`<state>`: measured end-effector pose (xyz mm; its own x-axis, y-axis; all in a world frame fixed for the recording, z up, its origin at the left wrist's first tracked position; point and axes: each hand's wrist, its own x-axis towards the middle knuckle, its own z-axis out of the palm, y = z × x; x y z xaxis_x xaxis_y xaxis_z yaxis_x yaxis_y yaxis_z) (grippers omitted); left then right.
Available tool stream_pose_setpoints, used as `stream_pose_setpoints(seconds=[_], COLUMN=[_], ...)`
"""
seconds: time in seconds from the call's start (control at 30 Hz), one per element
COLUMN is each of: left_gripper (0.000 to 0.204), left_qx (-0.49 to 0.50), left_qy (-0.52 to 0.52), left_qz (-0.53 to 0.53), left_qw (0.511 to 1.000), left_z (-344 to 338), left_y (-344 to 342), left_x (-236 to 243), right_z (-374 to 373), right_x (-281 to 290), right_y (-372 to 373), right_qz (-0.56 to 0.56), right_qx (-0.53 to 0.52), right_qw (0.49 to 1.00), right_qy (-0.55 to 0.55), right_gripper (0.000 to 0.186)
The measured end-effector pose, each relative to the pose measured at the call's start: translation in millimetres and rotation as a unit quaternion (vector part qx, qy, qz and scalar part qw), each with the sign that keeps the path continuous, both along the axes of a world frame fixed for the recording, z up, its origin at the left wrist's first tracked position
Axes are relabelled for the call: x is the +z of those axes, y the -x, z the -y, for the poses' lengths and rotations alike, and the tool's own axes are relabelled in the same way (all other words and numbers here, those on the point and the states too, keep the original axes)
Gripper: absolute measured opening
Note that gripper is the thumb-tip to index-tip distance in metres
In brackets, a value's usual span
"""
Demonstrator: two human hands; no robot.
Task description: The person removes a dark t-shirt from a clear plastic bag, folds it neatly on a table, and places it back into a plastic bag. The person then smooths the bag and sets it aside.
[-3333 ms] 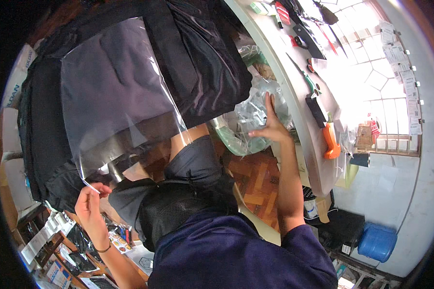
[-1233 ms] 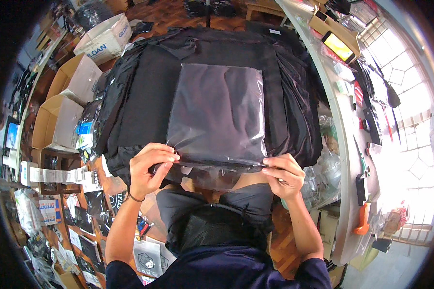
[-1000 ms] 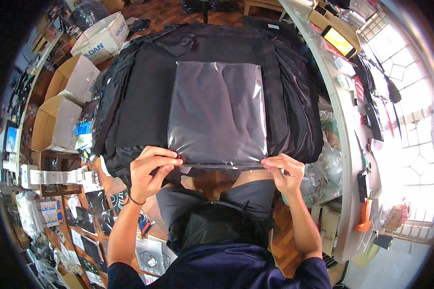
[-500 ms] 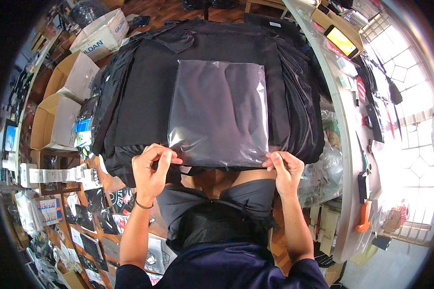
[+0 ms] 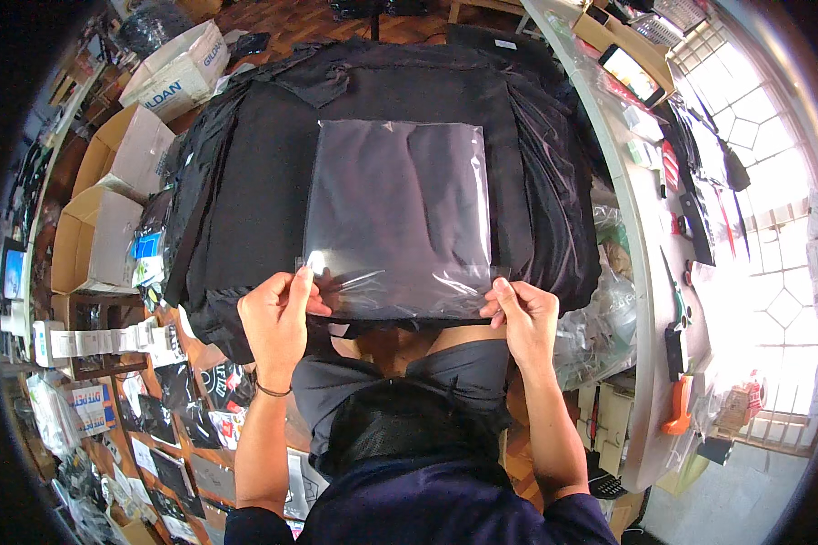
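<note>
A clear plastic bag lies flat on a pile of black shirts, with dark folded fabric showing through it. Its near edge is creased and shiny, and small clear corners stick out past both sides. My left hand pinches the near left corner between thumb and fingers. At the near right corner, my right hand grips the plastic the same way. Both hands rest close to the pile's front edge, above my lap.
On the right runs a long pale table with orange-handled scissors and a phone. Open cardboard boxes stand at the left. Clear plastic wrapping bulges beneath the table, and several packets lie on the wooden floor.
A strip of plastic at the bag's near end now appears turned up over the front, with both hands still pinching its corners. The whole view has shifted slightly.
</note>
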<state>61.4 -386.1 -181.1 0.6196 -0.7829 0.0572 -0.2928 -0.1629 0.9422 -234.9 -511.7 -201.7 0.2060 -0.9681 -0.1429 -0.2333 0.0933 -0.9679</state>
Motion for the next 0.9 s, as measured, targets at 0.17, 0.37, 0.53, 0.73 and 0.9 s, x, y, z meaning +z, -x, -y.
stream_pose_setpoints(seconds=[0.17,0.37,0.53,0.73,0.9], left_gripper=[0.041,0.041,0.03,0.023,0.03], left_qx=[-0.003,-0.056,-0.036,0.01,0.002], left_qy=[-0.066,-0.212,-0.219,-0.09,-0.065], left_qz=[0.046,0.109,-0.011,-0.029,-0.026], left_qw=[0.997,0.969,0.975,0.995,0.998], left_z=[5.5,16.9,17.3,-11.7,-10.4], left_y=[-0.6,-13.1,-17.6,-19.4,-13.5], left_x=[11.4,29.9,39.5,30.5,31.6], right_z=[2.9,20.1,30.2,25.7,20.6], right_x=[7.4,19.7,19.2,23.8,14.7], right_y=[-5.8,-11.5,-7.6,-10.2,-6.0], right_qz=[-0.06,-0.149,-0.166,-0.16,-0.066], right_qx=[-0.005,0.052,0.065,0.039,0.007], right_qw=[0.998,0.986,0.983,0.984,0.996], right_qy=[-0.018,-0.054,-0.053,-0.063,-0.067], right_gripper=[0.034,0.034,0.033,0.035,0.035])
